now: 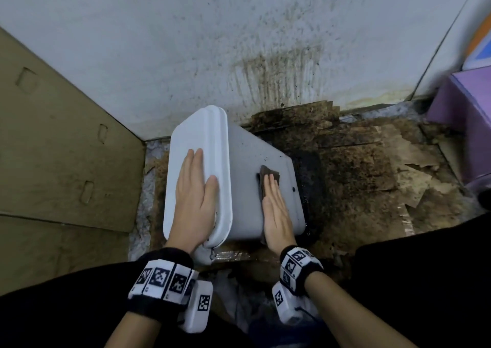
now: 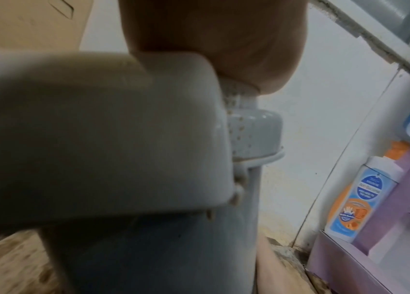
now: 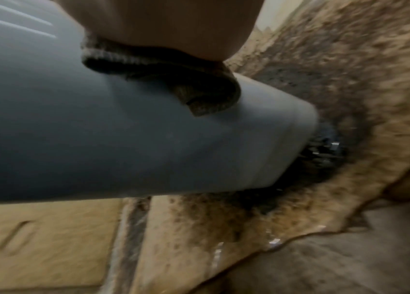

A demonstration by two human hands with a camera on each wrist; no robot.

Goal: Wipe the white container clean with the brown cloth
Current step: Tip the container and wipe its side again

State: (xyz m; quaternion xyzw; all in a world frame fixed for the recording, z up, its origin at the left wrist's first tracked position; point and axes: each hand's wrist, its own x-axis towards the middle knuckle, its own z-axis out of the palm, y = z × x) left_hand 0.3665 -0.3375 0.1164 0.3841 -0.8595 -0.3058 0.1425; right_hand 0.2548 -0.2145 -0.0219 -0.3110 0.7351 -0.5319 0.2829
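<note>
A white lidded container [image 1: 244, 161] stands tilted on the dirty floor against the wall. My left hand [image 1: 195, 196] lies flat on its lid [image 1: 202, 132], fingers straight. My right hand [image 1: 276, 209] presses the folded brown cloth [image 1: 269, 176] flat against the container's sloping side wall, fingers straight. In the right wrist view the cloth [image 3: 173, 79] bulges out from under my palm on the grey-looking wall [image 3: 98, 139]. The left wrist view shows the lid's edge [image 2: 98, 129] and the heel of my left hand [image 2: 224, 39]. Dark specks dot the container's side near the cloth.
Brown grime and wet, torn cardboard [image 1: 372, 175] cover the floor to the right. A stained white wall [image 1: 239, 42] rises behind. Flat cardboard [image 1: 53, 148] leans at the left. A purple rack [image 1: 465, 113] with soap bottles [image 2: 360, 195] stands at the right.
</note>
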